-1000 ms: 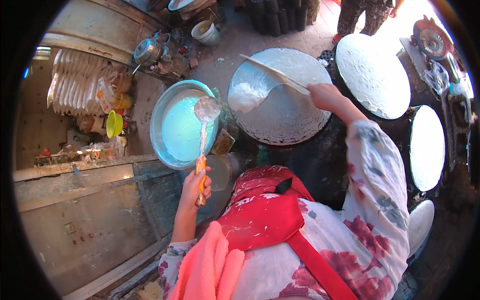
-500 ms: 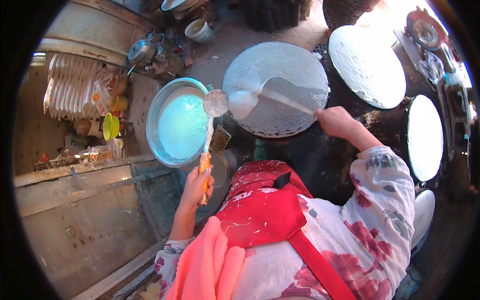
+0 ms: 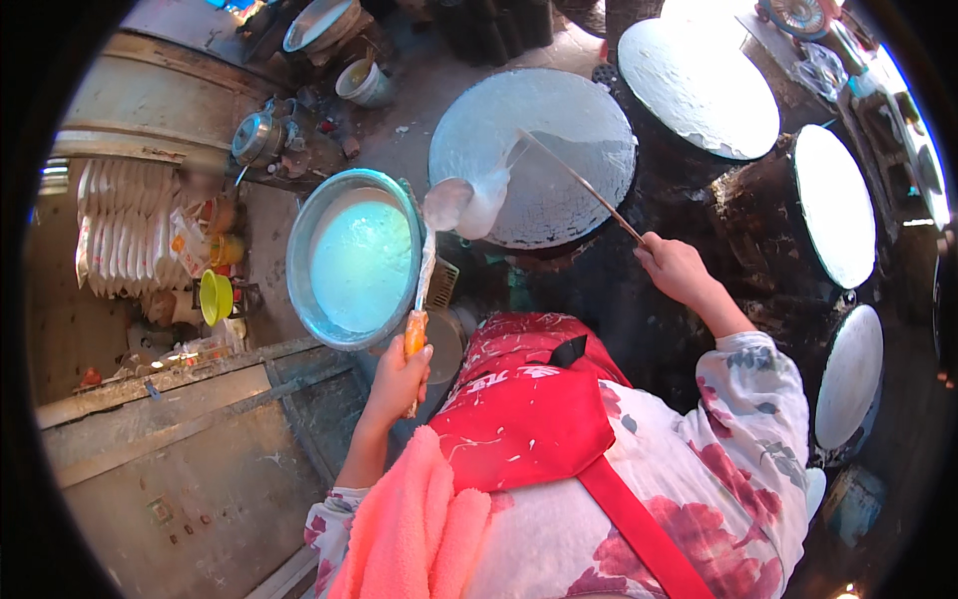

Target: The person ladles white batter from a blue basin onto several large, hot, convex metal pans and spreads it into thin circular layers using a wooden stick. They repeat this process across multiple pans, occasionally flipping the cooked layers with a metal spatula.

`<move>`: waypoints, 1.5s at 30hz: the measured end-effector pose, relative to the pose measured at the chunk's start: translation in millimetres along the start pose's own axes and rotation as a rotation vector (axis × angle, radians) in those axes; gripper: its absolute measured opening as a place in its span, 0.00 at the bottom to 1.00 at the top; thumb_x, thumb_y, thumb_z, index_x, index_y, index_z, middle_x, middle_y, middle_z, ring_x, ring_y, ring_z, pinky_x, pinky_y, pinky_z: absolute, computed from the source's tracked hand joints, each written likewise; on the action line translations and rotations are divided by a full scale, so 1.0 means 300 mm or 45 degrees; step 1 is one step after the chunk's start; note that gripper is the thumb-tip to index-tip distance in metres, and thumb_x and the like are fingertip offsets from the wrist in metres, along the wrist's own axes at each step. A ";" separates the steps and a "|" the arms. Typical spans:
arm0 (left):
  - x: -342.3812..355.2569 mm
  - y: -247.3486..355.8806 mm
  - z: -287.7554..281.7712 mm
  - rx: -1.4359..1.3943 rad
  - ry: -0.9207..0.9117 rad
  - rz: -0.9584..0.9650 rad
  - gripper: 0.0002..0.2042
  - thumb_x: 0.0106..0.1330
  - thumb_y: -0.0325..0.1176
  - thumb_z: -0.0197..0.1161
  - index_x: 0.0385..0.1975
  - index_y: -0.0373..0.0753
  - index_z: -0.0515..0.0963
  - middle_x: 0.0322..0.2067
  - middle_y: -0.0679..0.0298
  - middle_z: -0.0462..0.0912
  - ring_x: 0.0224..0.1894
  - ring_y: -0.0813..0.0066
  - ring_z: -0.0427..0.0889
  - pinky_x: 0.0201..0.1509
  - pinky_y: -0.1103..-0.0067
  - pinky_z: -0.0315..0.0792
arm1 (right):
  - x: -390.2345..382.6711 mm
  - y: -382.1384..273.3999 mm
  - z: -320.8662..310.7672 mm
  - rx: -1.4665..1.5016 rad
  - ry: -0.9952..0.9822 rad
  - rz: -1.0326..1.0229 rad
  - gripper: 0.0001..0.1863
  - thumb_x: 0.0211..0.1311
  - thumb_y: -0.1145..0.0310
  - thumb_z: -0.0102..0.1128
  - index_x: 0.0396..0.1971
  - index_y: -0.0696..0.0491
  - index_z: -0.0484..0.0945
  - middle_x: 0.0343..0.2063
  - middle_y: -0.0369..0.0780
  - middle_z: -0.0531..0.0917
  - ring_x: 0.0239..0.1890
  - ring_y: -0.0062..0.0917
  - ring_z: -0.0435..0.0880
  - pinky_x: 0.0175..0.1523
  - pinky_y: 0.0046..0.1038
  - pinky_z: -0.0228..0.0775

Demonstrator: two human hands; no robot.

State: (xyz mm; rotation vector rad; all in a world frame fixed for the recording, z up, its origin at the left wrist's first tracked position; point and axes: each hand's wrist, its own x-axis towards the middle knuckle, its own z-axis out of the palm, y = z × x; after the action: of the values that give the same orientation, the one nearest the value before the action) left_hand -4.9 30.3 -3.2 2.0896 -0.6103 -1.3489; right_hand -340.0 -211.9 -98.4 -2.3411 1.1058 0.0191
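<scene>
1. Orange-handled ladle [image 3: 429, 262], centre frame, is clamped in the left hand [image 3: 397, 377], its bowl tipping white batter onto the griddle [image 3: 534, 155] at its near edge.
2. Right hand [image 3: 676, 270], arm extended, has its grip closed on a thin stick [image 3: 579, 186] lying across that griddle.
3. Four round griddles show; one batter basin [image 3: 354, 260] sits left of centre.

The batter basin [image 3: 354, 262] sits left of my round griddle [image 3: 534, 155]; more griddles [image 3: 699, 85] curve off to my right.
</scene>
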 end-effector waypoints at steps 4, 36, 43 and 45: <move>-0.009 0.007 0.005 0.551 -0.001 0.160 0.11 0.64 0.33 0.55 0.40 0.34 0.66 0.21 0.52 0.76 0.16 0.61 0.77 0.20 0.70 0.68 | -0.128 -0.098 0.138 0.068 -0.017 0.073 0.16 0.65 0.56 0.47 0.29 0.54 0.71 0.20 0.48 0.79 0.27 0.46 0.79 0.33 0.44 0.69; -0.017 -0.177 -0.142 -0.564 -0.201 0.216 0.13 0.71 0.41 0.47 0.44 0.37 0.67 0.17 0.68 0.67 0.11 0.83 0.65 0.13 0.86 0.61 | -0.107 -0.480 0.536 0.499 0.401 0.517 0.17 0.66 0.57 0.41 0.35 0.54 0.74 0.28 0.54 0.80 0.35 0.50 0.79 0.42 0.48 0.68; -0.006 -0.143 -0.048 -0.547 -0.201 0.239 0.14 0.71 0.43 0.47 0.43 0.37 0.67 0.17 0.67 0.67 0.11 0.83 0.66 0.14 0.85 0.62 | -0.161 -0.461 0.480 0.420 0.257 0.268 0.16 0.65 0.57 0.41 0.34 0.54 0.72 0.26 0.54 0.80 0.33 0.51 0.79 0.42 0.48 0.69; -0.001 -0.119 -0.024 -0.565 -0.209 0.222 0.14 0.71 0.44 0.47 0.43 0.38 0.66 0.17 0.67 0.67 0.11 0.83 0.66 0.14 0.85 0.63 | -0.179 -0.369 0.467 0.395 0.273 0.379 0.16 0.66 0.58 0.41 0.34 0.55 0.73 0.27 0.54 0.80 0.33 0.50 0.79 0.42 0.47 0.69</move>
State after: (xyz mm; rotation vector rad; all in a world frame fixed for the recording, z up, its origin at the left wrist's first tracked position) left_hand 4.1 58.3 -24.7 1.5502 -0.4911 -1.4129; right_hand -266.3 -49.7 -153.2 -1.9214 1.4411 -0.2803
